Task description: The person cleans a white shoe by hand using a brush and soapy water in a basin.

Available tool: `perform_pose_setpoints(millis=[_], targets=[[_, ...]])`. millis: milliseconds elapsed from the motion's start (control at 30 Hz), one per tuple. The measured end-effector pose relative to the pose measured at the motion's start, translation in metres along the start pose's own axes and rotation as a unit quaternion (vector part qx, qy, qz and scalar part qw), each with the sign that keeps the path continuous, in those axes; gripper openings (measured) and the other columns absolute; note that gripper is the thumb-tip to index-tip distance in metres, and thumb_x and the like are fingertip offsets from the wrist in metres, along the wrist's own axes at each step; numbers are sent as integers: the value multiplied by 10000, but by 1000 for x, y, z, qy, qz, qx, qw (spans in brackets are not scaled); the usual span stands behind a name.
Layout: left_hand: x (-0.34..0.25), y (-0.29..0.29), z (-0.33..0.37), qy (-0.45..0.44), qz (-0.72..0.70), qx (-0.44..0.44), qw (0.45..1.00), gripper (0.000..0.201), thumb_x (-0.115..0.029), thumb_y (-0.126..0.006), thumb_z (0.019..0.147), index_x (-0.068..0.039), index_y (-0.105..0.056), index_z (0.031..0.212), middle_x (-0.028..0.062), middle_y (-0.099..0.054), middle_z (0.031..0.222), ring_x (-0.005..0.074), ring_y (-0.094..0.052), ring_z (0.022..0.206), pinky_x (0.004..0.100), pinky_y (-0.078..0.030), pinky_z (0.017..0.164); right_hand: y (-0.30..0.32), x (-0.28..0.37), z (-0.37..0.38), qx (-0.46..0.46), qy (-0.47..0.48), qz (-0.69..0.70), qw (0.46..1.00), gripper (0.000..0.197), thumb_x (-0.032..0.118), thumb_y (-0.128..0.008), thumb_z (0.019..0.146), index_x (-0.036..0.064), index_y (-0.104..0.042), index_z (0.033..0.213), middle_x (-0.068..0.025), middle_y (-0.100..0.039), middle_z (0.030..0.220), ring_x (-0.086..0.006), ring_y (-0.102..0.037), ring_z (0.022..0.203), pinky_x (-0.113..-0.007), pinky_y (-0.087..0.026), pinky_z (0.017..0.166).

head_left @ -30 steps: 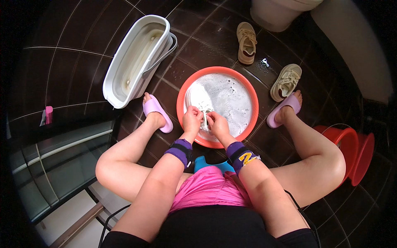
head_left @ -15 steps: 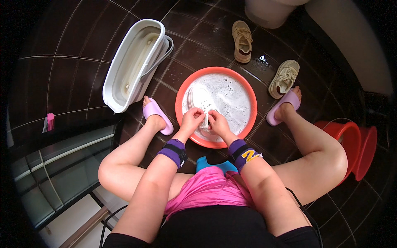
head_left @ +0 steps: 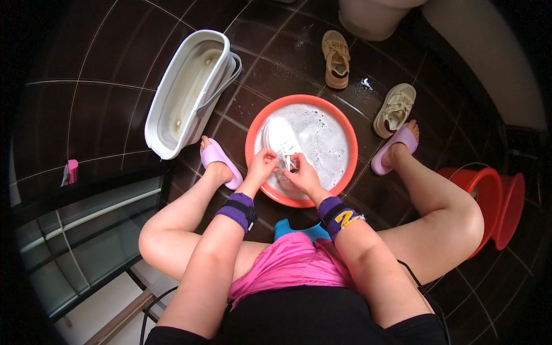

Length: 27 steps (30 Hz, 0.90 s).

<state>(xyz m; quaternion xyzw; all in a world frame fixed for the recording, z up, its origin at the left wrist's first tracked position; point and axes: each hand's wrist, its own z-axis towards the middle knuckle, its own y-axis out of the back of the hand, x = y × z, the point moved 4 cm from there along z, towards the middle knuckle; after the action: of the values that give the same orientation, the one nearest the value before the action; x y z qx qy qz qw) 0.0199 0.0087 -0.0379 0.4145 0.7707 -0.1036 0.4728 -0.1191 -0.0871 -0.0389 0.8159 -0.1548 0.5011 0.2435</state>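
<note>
A white sneaker [head_left: 279, 135] sits in an orange basin [head_left: 353, 150]. The left hand [head_left: 261, 167] and right hand [head_left: 305, 176] pinch its laces [head_left: 288, 163]. It's probably slippery, bendy and water-heavy; hold its sides.

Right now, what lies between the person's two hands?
In the head view, part of the white sneaker lies between the left hand and right hand, including a pale strip too small to identify.

A long white bucket [head_left: 201, 122] is set on dark tiles [head_left: 261, 77]; beige lace-up sneakers [head_left: 394, 110] and red buckets [head_left: 507, 211] are placed rightward.
</note>
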Motion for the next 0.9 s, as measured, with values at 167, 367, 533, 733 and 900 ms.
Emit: perform_pose_setpoints(millis=[167, 367, 533, 733, 900], targets=[[4, -17, 0, -24, 52, 74, 996, 216, -88, -689, 826, 23, -599, 987, 70, -634, 776, 118, -621, 642, 261, -501, 584, -3, 1, 3, -6, -23, -71, 997, 374, 305, -655, 838, 102, -493, 1107, -157, -646, 796, -355, -648, 737, -422, -497, 639], [-19, -23, -5, -75, 161, 59, 982, 176, -127, -670, 844, 0, -553, 876, 122, -640, 708, 232, -648, 613, 340, -506, 561, 3, -2, 3, -20, -83, -75, 994, 325, 335, -596, 849, 143, -489, 1089, -187, -673, 877, -400, -646, 835, -487, -497, 716], [-54, -27, -12, -234, 427, -15, 873, 124, -128, -562, 882, -29, -486, 887, 200, -633, 742, 390, -640, 662, 474, -503, 575, 8, 7, 3, 9, -117, -118, 986, 328, 360, -579, 844, 165, -503, 1097, -185, -669, 844, -395, -645, 813, -487, -491, 702], [-48, -16, -2, -188, 286, 11, 939, 161, -98, -637, 810, -28, -513, 887, 162, -653, 806, 346, -656, 707, 426, -516, 610, 3, -11, 4, -5, -69, -82, 994, 295, 321, -595, 853, 135, -518, 1069, -149, -653, 755, -365, -640, 727, -451, -485, 656], [-38, -26, -7, -138, 233, 69, 960, 185, -80, -694, 765, -10, -606, 912, 128, -671, 812, 239, -672, 740, 340, -526, 662, -2, -33, 10, -2, -63, -27, 998, 250, 263, -614, 879, 99, -516, 1041, -113, -627, 693, -239, -619, 598, -369, -471, 571]])
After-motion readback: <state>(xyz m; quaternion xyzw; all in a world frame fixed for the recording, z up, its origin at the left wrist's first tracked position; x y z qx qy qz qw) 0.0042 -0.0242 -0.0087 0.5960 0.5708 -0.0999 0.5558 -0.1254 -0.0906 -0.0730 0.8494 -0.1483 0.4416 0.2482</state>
